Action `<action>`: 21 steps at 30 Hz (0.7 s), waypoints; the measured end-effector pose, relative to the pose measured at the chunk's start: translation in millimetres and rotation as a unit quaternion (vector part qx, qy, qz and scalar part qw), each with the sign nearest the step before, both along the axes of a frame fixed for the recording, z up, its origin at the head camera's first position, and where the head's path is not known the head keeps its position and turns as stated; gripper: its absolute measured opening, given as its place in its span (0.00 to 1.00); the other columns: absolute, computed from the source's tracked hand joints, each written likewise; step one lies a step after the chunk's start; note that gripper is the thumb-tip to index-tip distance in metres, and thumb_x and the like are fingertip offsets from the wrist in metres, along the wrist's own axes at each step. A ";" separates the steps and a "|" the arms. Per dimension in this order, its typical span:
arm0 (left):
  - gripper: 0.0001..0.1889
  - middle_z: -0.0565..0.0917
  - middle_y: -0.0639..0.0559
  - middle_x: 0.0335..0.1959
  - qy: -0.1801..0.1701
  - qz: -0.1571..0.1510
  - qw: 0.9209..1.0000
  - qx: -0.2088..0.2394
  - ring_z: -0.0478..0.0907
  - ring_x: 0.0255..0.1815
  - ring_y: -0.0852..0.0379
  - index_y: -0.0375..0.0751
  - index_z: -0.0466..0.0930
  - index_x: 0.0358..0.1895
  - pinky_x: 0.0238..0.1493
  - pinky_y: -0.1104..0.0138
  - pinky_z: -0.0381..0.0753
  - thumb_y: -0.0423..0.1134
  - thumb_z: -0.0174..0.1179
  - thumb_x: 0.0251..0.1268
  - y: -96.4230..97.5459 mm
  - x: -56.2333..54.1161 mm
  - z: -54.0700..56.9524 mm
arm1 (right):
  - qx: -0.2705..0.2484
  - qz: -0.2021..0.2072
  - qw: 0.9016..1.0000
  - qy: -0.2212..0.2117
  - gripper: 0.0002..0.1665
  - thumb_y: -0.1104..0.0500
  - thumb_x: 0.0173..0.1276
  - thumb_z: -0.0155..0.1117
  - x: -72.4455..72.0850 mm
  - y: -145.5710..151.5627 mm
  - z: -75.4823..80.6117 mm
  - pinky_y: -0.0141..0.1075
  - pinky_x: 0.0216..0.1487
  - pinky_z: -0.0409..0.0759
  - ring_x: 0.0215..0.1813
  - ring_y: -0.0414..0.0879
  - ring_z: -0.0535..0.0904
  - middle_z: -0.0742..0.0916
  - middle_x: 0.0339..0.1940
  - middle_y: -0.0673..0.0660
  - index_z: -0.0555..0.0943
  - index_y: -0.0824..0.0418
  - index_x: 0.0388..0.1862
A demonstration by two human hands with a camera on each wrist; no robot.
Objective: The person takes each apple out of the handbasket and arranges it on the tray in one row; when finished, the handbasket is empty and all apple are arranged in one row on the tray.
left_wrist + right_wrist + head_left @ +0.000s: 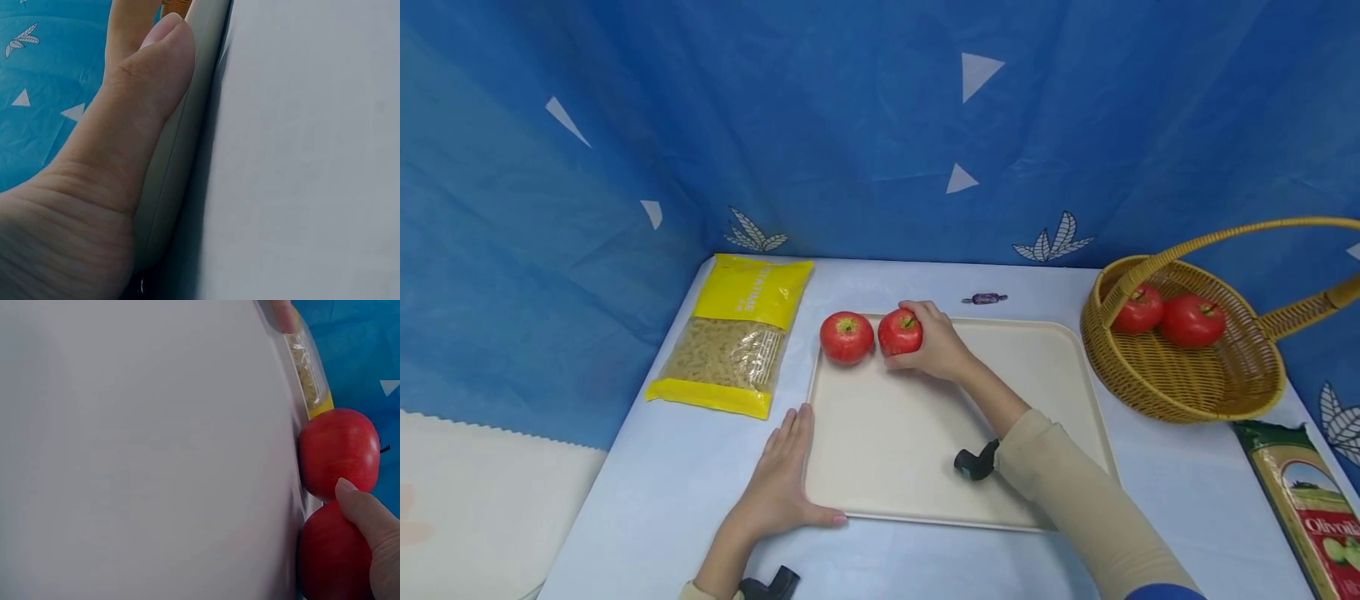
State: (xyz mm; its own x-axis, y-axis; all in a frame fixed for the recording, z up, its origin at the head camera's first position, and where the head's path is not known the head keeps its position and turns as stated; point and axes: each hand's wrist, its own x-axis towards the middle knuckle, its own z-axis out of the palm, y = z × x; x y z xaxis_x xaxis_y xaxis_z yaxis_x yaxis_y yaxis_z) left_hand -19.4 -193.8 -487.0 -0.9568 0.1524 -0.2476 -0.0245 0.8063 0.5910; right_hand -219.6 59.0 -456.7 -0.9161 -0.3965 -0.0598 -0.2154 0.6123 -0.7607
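My right hand point(934, 346) grips a red apple point(899, 332) at the far edge of a cream tray point(910, 442), thumb on the near side and fingers over the far side. Just left of it, a second red apple point(847, 338) sits in the tray's far left corner. In the right wrist view the thumb point(369, 515) presses on the held apple point(334, 556), close beside the other apple point(340, 453). My left hand point(780, 475) rests at the tray's near left corner with fingers straight along the left side and the thumb point(144, 81) along the near rim.
A yellow bag of pasta point(730, 333) lies left of the tray. Behind the tray is a small purple wrapped candy point(985, 298). On the right stands a wicker basket point(1180, 392) with a tall handle and two red apples point(1192, 321). A green and red packet point(1303, 500) lies nearer.
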 end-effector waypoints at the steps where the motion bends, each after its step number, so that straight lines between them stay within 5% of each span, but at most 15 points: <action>1: 0.86 0.36 0.46 0.83 0.001 0.000 1.000 0.001 0.30 0.84 0.46 0.45 0.29 0.81 0.82 0.46 0.36 0.78 0.74 0.16 0.0 -0.1 -0.4 | -0.002 0.001 1.000 -0.002 0.59 0.46 0.46 0.83 0.1 0.3 0.0 0.52 0.54 0.85 0.68 0.54 0.67 0.71 0.68 0.54 0.62 0.49 0.75; 9: 0.86 0.37 0.47 0.83 0.000 0.003 1.000 0.002 0.30 0.84 0.47 0.46 0.30 0.81 0.82 0.47 0.37 0.78 0.75 0.15 2.1 -1.9 -0.7 | -0.004 0.000 1.000 0.014 0.65 0.43 0.48 0.82 5.7 5.9 4.7 0.54 0.55 0.84 0.71 0.55 0.64 0.66 0.75 0.55 0.55 0.50 0.79; 21: 0.86 0.35 0.48 0.83 -0.014 0.003 1.000 -0.006 0.29 0.84 0.48 0.45 0.29 0.81 0.82 0.49 0.35 0.77 0.75 0.16 2.8 -1.3 2.6 | -0.028 0.003 0.997 0.077 0.51 0.41 0.57 0.75 36.4 44.0 39.2 0.61 0.66 0.75 0.76 0.52 0.61 0.66 0.76 0.52 0.61 0.44 0.76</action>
State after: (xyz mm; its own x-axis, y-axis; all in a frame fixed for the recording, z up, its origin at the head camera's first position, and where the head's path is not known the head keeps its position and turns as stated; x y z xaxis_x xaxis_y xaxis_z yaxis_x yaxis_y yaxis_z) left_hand -20.7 -191.0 -484.3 -0.9502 0.1436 -0.2765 -0.0459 0.8133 0.5800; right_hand -183.2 103.0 -417.5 -0.9100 -0.4016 0.1027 -0.3356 0.5683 -0.7512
